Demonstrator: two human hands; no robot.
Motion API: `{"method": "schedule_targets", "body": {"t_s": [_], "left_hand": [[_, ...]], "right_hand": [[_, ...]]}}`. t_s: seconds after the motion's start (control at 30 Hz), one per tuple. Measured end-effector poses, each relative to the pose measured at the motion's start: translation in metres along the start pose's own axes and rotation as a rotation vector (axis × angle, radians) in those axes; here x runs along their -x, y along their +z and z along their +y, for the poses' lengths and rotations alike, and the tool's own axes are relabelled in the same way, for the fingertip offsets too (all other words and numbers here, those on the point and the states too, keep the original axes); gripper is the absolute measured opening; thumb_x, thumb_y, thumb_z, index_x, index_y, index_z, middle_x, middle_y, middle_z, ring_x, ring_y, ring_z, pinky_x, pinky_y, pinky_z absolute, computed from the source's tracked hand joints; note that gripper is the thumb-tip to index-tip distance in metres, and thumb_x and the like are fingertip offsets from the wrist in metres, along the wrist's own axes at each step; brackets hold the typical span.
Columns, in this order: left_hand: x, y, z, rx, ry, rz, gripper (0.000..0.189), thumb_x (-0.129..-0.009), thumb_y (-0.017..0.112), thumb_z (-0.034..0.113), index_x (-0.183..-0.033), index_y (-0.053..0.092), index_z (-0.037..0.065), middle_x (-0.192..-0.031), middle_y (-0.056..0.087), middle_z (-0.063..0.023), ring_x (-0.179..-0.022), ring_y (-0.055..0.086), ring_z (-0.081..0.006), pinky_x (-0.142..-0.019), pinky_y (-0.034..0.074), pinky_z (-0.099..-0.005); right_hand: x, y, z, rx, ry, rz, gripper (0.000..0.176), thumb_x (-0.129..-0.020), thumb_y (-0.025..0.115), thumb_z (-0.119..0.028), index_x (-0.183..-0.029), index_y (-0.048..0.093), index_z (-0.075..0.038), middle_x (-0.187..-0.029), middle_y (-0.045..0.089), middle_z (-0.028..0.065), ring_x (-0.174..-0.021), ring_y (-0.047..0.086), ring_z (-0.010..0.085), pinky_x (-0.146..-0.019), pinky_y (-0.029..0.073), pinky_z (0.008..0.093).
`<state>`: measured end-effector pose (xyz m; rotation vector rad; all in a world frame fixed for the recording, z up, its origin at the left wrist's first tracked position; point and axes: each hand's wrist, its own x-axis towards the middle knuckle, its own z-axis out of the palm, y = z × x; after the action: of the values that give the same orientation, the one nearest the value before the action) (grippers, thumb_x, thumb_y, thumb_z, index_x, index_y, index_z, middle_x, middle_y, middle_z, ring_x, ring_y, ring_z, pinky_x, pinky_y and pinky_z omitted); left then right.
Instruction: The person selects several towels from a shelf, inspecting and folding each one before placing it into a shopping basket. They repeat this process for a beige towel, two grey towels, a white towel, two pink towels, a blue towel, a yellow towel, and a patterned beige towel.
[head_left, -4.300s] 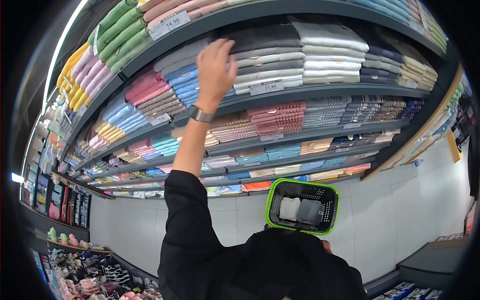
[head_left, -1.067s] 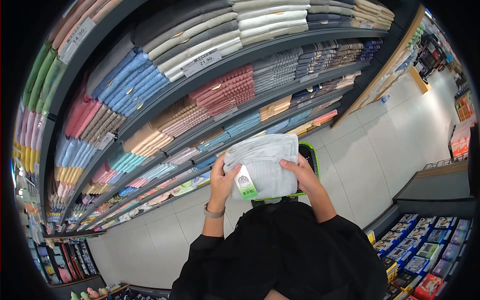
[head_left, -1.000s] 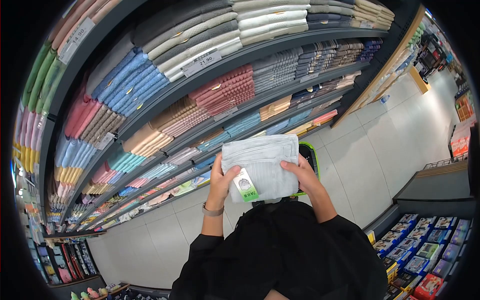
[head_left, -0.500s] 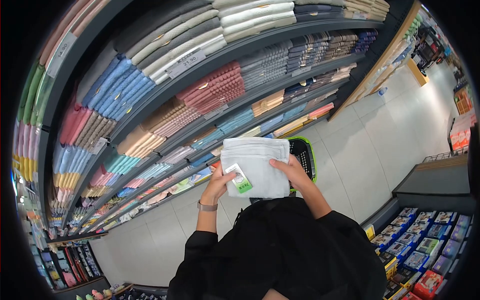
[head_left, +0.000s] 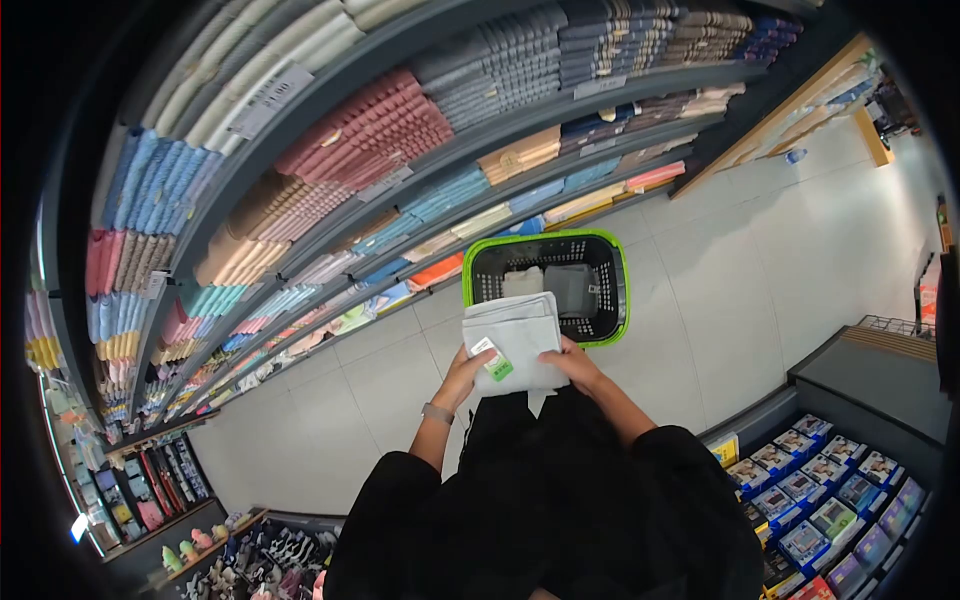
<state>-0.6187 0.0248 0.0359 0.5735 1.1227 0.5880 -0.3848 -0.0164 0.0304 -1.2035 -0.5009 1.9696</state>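
A folded white towel point(head_left: 525, 340) with a green and white label is held in front of my body. My left hand point(head_left: 466, 376) grips its left side, the thumb lying by the label. On the right side, my right hand point(head_left: 572, 364) pinches the towel with the thumb on top. Just beyond it on the floor stands a black shopping basket point(head_left: 617, 290) with a bright green rim. Inside the basket lie a dark grey folded cloth point(head_left: 571, 290) and a pale folded cloth point(head_left: 522, 282); the towel hides part of the basket's near side.
Long shelves point(head_left: 440, 165) of folded towels curve along the left and far side. A display of boxed goods point(head_left: 800, 490) stands at the right. Pale floor tiles point(head_left: 690, 330) run between them. Plush items point(head_left: 200, 540) sit at lower left.
The view has tilted and shifted, so the whole basket now shows beyond the towel. Both hands still hold the towel, which is lower in view and nearer the basket's front edge.
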Motion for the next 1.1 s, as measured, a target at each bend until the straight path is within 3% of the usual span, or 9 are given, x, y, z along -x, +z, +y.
{"method": "schedule_targets", "body": {"t_s": [0.17, 0.33, 0.43, 0.57, 0.67, 0.8, 0.87, 0.97, 1.1], "left_hand": [[-0.034, -0.035, -0.058, -0.22, -0.188, 0.05, 0.061, -0.086, 0.058, 0.028, -0.133, 0.029, 0.003, -0.115, 0.052, -0.0086, -0.111, 0.047, -0.0174, -0.094, 0.038, -0.0327], [-0.028, -0.123, -0.124, -0.772, -0.104, 0.043, 0.05, -0.087, 0.054, 0.03, -0.126, 0.041, 0.002, -0.107, 0.056, -0.01, -0.099, 0.053, -0.0156, -0.083, 0.042, -0.0271], [-0.004, -0.186, -0.158, -0.701, -0.224, 0.123, 0.045, -0.087, 0.052, 0.029, -0.122, 0.045, 0.002, -0.103, 0.058, -0.0084, -0.091, 0.057, -0.0151, -0.077, 0.045, -0.0268], [0.038, -0.28, -0.223, -0.674, -0.418, 0.254, 0.04, -0.088, 0.05, 0.028, -0.118, 0.048, 0.002, -0.099, 0.06, -0.0078, -0.087, 0.059, -0.0154, -0.074, 0.048, -0.028], [0.066, -0.336, -0.273, -0.566, -0.505, 0.405, 0.038, -0.084, 0.053, 0.023, -0.114, 0.051, 0.0, -0.093, 0.062, -0.0102, -0.078, 0.06, -0.0158, -0.065, 0.048, -0.0268], [0.069, -0.356, -0.305, -0.54, -0.589, 0.463, 0.038, -0.084, 0.052, 0.021, -0.114, 0.051, -0.001, -0.093, 0.062, -0.0112, -0.078, 0.06, -0.0163, -0.066, 0.049, -0.0274], [0.065, -0.356, -0.315, -0.475, -0.565, 0.462, 0.037, -0.086, 0.051, 0.02, -0.115, 0.05, -0.001, -0.094, 0.062, -0.0115, -0.081, 0.06, -0.0164, -0.068, 0.049, -0.0277], [0.054, -0.342, -0.309, -0.651, -0.461, 0.339, 0.036, -0.088, 0.05, 0.02, -0.117, 0.049, -0.002, -0.097, 0.061, -0.0118, -0.085, 0.059, -0.017, -0.072, 0.048, -0.0289], [0.061, -0.311, -0.269, -0.541, -0.519, 0.345, 0.036, -0.089, 0.047, 0.021, -0.118, 0.048, -0.001, -0.101, 0.06, -0.0118, -0.089, 0.059, -0.0181, -0.075, 0.048, -0.0308]], "right_hand": [[-0.04, -0.063, 0.05, 0.067, 0.039, 0.174, 0.037, -0.076, 0.056, -0.006, -0.113, 0.054, -0.005, -0.1, 0.059, 0.0032, -0.09, 0.055, 0.0135, -0.08, 0.044, 0.0291], [-0.107, -0.13, 0.108, 0.107, -0.038, 0.388, 0.034, -0.075, 0.053, -0.005, -0.109, 0.055, -0.005, -0.092, 0.06, 0.002, -0.081, 0.055, 0.0124, -0.074, 0.044, 0.0273], [-0.166, -0.162, 0.155, 0.149, -0.118, 0.456, 0.031, -0.075, 0.053, -0.005, -0.106, 0.056, -0.005, -0.088, 0.059, 0.0012, -0.076, 0.053, 0.0113, -0.07, 0.043, 0.0262], [-0.243, -0.172, 0.216, 0.219, 0.002, 0.476, 0.027, -0.075, 0.054, -0.004, -0.102, 0.057, -0.004, -0.084, 0.058, 0.0016, -0.073, 0.05, 0.0101, -0.066, 0.04, 0.0257], [-0.298, -0.163, 0.253, 0.087, 0.025, 0.397, 0.029, -0.075, 0.055, -0.003, -0.104, 0.056, -0.002, -0.089, 0.059, 0.0035, -0.08, 0.054, 0.0135, -0.075, 0.042, 0.0262], [-0.358, -0.172, 0.302, 0.124, 0.042, 0.325, 0.037, -0.075, 0.056, -0.007, -0.112, 0.051, -0.002, -0.095, 0.061, 0.0076, -0.086, 0.057, 0.0163, -0.078, 0.043, 0.0286], [-0.37, -0.178, 0.315, 0.631, 0.215, 0.569, 0.049, -0.075, 0.058, -0.015, -0.12, 0.044, -0.002, -0.101, 0.061, 0.0142, -0.094, 0.058, 0.0233, -0.079, 0.045, 0.0334], [-0.384, -0.204, 0.361, 0.767, 0.224, 0.527, 0.058, -0.073, 0.06, -0.022, -0.123, 0.039, 0.0, -0.106, 0.058, 0.0207, -0.1, 0.056, 0.0319, -0.08, 0.045, 0.0388], [-0.33, -0.18, 0.326, 0.967, 0.139, 0.464, 0.046, -0.08, 0.056, -0.022, -0.116, 0.043, 0.004, -0.1, 0.059, 0.0214, -0.082, 0.062, 0.0296, -0.074, 0.047, 0.0387]]}}
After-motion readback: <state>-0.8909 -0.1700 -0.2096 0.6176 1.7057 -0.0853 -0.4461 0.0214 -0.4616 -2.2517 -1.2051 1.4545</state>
